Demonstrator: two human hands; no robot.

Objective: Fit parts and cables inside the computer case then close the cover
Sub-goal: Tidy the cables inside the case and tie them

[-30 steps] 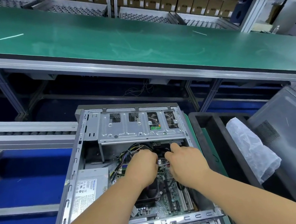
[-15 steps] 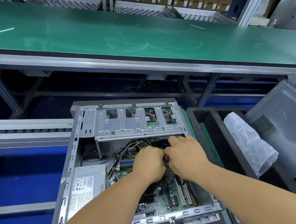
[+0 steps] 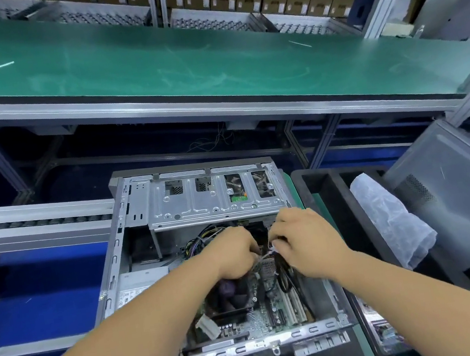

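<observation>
An open grey computer case point(image 3: 111, 277) lies flat in front of me, its motherboard point(image 3: 258, 315), fan and metal drive cage point(image 3: 210, 203) exposed. Both my hands are inside it, just below the drive cage. My left hand point(image 3: 233, 255) and my right hand point(image 3: 302, 244) each pinch an end of a thin white cable tie point(image 3: 266, 255) stretched between them over a bundle of black cables point(image 3: 283, 278). A dark grey side cover point(image 3: 458, 197) leans at the right.
A black tray point(image 3: 334, 192) right of the case holds a crumpled clear plastic bag point(image 3: 387, 215). A green conveyor belt point(image 3: 178, 63) runs across above, with stacked cardboard boxes behind it. Blue surface and metal rails lie to the left.
My hands have drawn slightly apart, and the white cable tie now shows stretched between them. The view shifted a little.
</observation>
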